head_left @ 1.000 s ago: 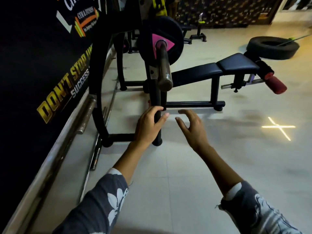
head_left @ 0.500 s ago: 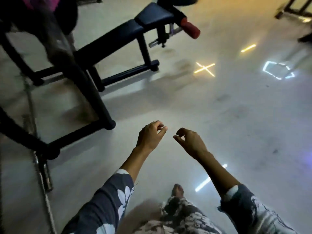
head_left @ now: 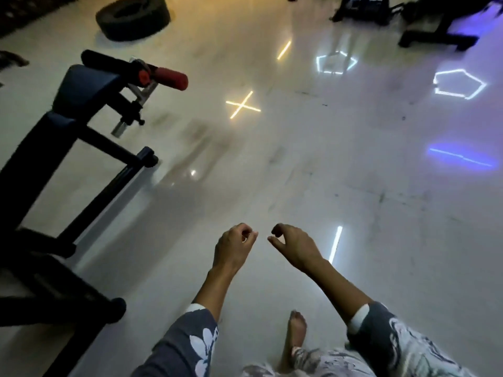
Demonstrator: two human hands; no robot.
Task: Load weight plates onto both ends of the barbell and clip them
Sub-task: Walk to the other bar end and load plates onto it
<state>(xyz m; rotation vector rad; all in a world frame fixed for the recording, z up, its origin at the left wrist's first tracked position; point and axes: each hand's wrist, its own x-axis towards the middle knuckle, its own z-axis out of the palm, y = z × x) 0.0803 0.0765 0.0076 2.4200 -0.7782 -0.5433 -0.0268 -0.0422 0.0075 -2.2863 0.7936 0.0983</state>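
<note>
No barbell, weight plate or clip shows in the head view now. My left hand (head_left: 234, 247) and my right hand (head_left: 295, 246) hang side by side over the pale floor, low in the middle of the view. Both have their fingers loosely curled and hold nothing. A narrow gap separates them. My bare foot (head_left: 295, 334) is on the floor below them.
A black bench (head_left: 79, 85) with a red foot roller (head_left: 170, 77) and black frame legs (head_left: 81, 297) fills the left side. A tyre (head_left: 133, 16) lies at the back left. Dark machine bases (head_left: 435, 36) stand at the back right. Light shapes reflect on the floor (head_left: 353, 186).
The view has swung right, away from the rack, barbell end and loaded plate, which have left the frame. My hands have curled from spread fingers and dropped low over the floor.
</note>
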